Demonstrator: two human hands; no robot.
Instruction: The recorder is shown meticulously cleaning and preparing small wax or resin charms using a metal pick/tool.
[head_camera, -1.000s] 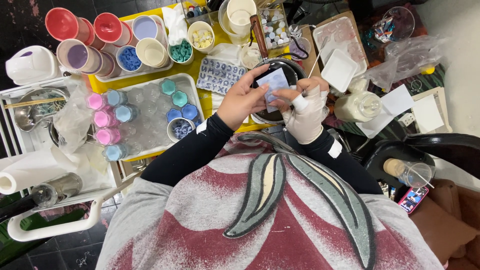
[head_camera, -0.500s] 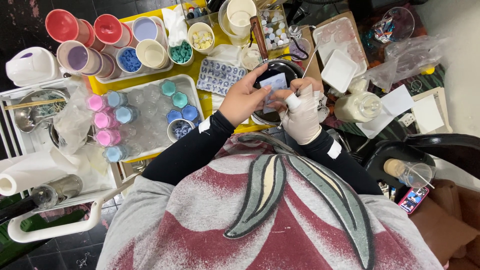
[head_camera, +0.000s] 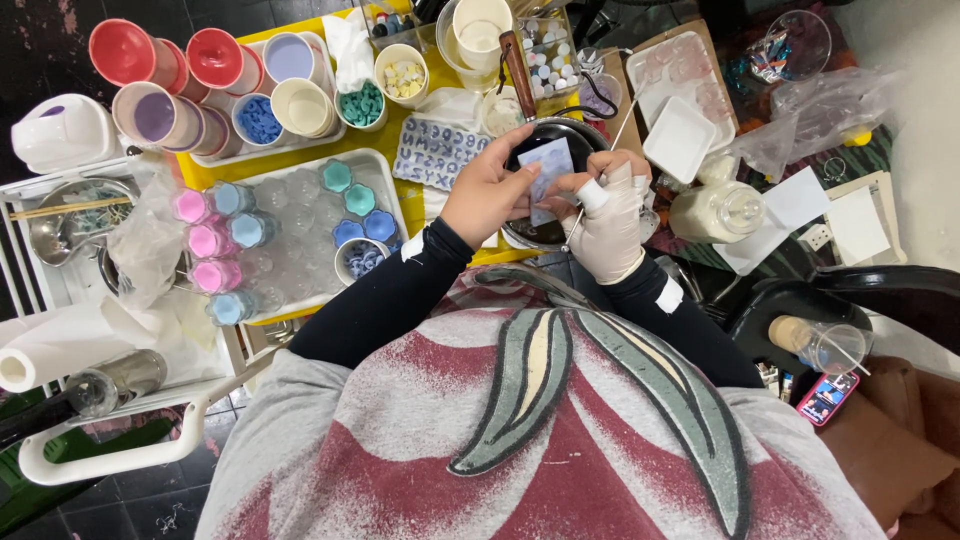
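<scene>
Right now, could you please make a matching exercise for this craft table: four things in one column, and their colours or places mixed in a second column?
Things:
1. left hand
2. right hand
3. small sheet
4. paper towel roll

Descriptions:
A. wears a pale glove
B. pale blue, pinched between both hands
C. bare
D. white, lying at the far left

Pairs: 1-C, 2-A, 3-B, 4-D

Both forearms, in black sleeves, extend forward and converge. The left hand (head_camera: 487, 196) is bare, fingers curled inward in a pinch. The right hand (head_camera: 607, 222) wears a white glove, fingers bent, close beside the left.
</scene>
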